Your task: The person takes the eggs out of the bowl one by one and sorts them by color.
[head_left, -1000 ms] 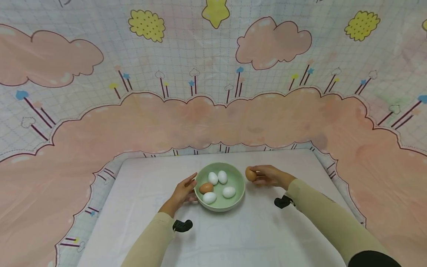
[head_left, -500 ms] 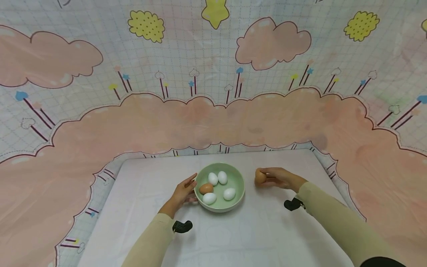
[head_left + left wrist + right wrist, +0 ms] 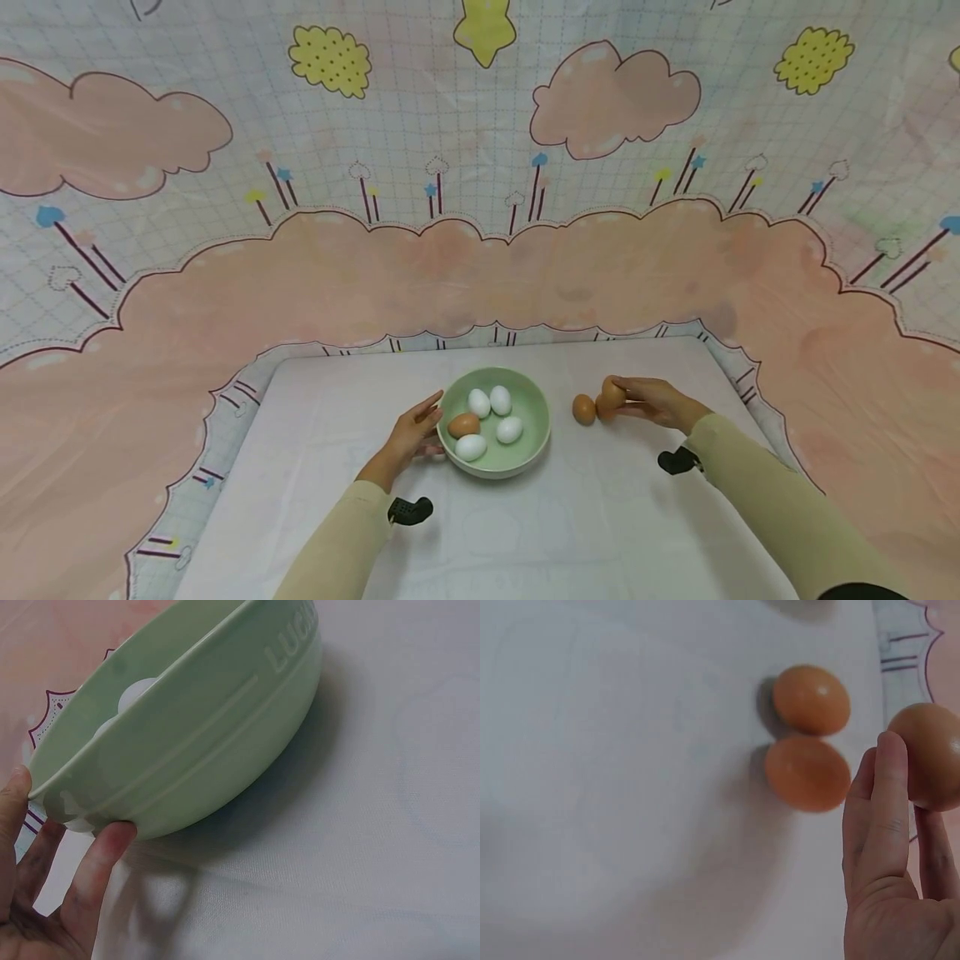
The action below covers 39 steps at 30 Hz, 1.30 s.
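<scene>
In the head view, my left hand (image 3: 410, 432) rests against the left side of a pale green bowl (image 3: 498, 471). Its fingers are extended, fingertips on the bowl's rim and outer wall in the left wrist view. Inside lie a brown egg (image 3: 463, 426) and several white eggs, among them one white egg (image 3: 509, 430) on the right. Right of the bowl, my right hand (image 3: 660, 402) pinches another brown egg (image 3: 932, 756) between fingers and thumb. Beneath and beside it, two brown eggs (image 3: 811, 700) sit side by side on the table.
A white cloth covers the table (image 3: 480, 533). Behind it hangs a patterned curtain (image 3: 480, 275) with clouds and stars. A small black device (image 3: 411, 510) shows at the left wrist, and another black device (image 3: 678, 460) at the right wrist.
My right hand has moved right, away from the bowl, with its egg, and two brown eggs on the table now show. One white egg in the bowl has shifted slightly left. My left hand stays put.
</scene>
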Tool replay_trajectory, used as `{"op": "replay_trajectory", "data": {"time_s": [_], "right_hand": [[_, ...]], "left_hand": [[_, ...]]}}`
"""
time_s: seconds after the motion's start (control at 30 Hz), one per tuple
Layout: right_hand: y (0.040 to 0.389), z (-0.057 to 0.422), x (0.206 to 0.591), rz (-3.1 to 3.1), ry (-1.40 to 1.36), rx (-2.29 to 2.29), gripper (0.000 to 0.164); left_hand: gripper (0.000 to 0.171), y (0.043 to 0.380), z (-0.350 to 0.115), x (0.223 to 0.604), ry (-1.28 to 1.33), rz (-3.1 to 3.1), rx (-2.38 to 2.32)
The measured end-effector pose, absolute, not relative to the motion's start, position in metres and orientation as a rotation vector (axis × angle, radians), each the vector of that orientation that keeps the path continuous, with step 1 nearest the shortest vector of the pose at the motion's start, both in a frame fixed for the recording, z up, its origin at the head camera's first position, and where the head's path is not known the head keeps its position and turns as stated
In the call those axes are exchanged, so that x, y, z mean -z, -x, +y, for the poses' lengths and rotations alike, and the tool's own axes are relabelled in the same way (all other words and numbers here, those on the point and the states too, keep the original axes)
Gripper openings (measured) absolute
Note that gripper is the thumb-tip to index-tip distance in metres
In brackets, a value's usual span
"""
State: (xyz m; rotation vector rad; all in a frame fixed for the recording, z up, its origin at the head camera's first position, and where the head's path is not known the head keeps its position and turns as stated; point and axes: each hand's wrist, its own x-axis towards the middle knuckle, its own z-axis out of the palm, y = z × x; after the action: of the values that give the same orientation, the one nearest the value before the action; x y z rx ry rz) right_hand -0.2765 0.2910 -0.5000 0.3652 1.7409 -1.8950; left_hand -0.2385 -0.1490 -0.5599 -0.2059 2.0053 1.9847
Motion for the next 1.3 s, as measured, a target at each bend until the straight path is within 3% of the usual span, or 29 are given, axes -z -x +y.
{"op": "replay_trajectory", "data": {"time_s": [0.13,0.7,1.3], "right_hand": [[0.276,0.303,0.502,1.798,-0.386,1.877,0.033],[0.272,0.326,0.533,1.961,-0.358,1.769,0.059],[0.280,0.317,0.551,2.182,-0.397,1.580,0.060]], "left_hand": [[0.050,0.238,-0.149,0.560,0.195,2.002,-1.989],[0.052,0.237,-0.149,0.556,0.186,2.005,-1.984],[0.053,0.236,-0.148,0.558,0.195,2.016,-1.993]]}}
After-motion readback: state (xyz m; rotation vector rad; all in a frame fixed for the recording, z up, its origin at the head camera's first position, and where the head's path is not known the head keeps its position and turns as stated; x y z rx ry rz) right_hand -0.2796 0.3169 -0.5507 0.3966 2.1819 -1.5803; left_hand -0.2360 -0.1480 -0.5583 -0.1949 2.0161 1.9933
